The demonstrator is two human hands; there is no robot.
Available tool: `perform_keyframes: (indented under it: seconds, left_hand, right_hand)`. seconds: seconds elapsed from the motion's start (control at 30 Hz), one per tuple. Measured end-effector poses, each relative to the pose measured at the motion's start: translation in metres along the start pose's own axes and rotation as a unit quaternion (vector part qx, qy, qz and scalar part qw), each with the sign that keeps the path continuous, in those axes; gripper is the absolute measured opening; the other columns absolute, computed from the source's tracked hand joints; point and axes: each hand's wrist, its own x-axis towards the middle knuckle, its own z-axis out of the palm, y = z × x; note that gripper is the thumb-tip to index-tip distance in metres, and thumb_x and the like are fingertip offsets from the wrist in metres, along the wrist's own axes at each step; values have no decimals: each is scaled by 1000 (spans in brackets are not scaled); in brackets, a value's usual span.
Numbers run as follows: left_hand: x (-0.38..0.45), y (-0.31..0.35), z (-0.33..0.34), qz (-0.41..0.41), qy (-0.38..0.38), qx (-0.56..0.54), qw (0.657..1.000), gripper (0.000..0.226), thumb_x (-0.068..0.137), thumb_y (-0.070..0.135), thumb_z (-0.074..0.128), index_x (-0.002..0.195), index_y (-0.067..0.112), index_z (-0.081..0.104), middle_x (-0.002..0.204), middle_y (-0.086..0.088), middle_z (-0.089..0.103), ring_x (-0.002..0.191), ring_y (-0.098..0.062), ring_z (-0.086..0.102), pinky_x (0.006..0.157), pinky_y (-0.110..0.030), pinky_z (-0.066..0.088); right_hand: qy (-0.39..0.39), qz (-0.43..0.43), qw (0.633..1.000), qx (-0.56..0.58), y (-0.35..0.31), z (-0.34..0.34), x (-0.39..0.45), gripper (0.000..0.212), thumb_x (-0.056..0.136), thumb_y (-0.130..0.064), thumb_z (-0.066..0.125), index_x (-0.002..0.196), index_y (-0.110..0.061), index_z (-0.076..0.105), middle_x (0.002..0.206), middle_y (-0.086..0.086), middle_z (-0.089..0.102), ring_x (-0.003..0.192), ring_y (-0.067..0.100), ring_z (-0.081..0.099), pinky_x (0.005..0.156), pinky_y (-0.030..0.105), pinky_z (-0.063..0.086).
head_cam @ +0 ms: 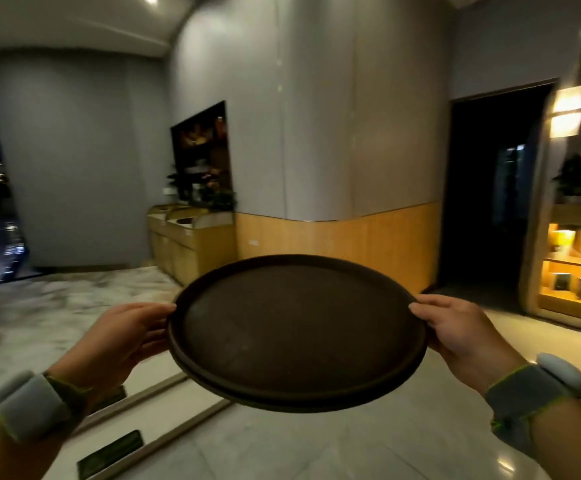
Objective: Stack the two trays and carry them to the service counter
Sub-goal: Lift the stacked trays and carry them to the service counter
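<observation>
Two round dark brown trays [296, 327] lie stacked, one on the other, held level in the air in front of me; the lower tray's rim [268, 398] shows under the near edge. My left hand [123, 337] grips the stack's left rim, thumb on top. On the right rim, my right hand [462, 334] holds the same way. Both wrists wear grey bands. The trays carry nothing.
A curved grey wall with wooden lower panelling [351, 237] stands straight ahead. A wooden cabinet [192, 237] with plants sits at its left. A dark doorway [490, 188] opens to the right, beside lit shelves [580, 271]. Pale marble floor [57, 306] spreads below.
</observation>
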Motion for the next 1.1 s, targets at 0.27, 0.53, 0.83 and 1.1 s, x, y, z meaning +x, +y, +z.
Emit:
perform_keyframes:
  seconds: [0.27, 0.53, 0.83, 1.1]
  left_hand:
    - [38, -10, -34, -22, 185, 3, 982, 20, 92, 12, 51, 93, -2, 66, 64, -9, 74, 77, -29, 66, 63, -35, 49]
    - [71, -7, -25, -20, 276, 2, 961, 22, 91, 12, 52, 98, -4, 66, 87, -17, 68, 77, -28, 62, 62, -34, 49]
    - [120, -25, -54, -24, 327, -20, 945, 22, 90, 9, 54, 97, -6, 67, 81, -15, 70, 71, -24, 65, 52, -29, 54]
    - [216, -50, -140, -8, 335, -27, 942, 19, 90, 7, 53, 87, -3, 69, 62, -7, 72, 52, -17, 67, 43, -23, 52]
  right_hand:
    - [-163, 19, 987, 5, -2, 104, 110, 22, 91, -8, 59, 113, -7, 65, 104, 16, 70, 97, 32, 66, 84, 44, 56]
    - [-252, 18, 967, 31, -9, 161, 192, 22, 91, -3, 59, 112, -4, 64, 95, 16, 68, 84, 27, 65, 71, 36, 54]
    - [-321, 12, 947, 18, 10, 249, 254, 20, 92, -5, 58, 110, -5, 66, 92, 15, 70, 82, 28, 67, 64, 34, 51]
    - [-325, 2, 946, 11, 26, 383, 293, 19, 93, -6, 57, 109, -6, 67, 95, 18, 71, 84, 31, 67, 68, 38, 54]
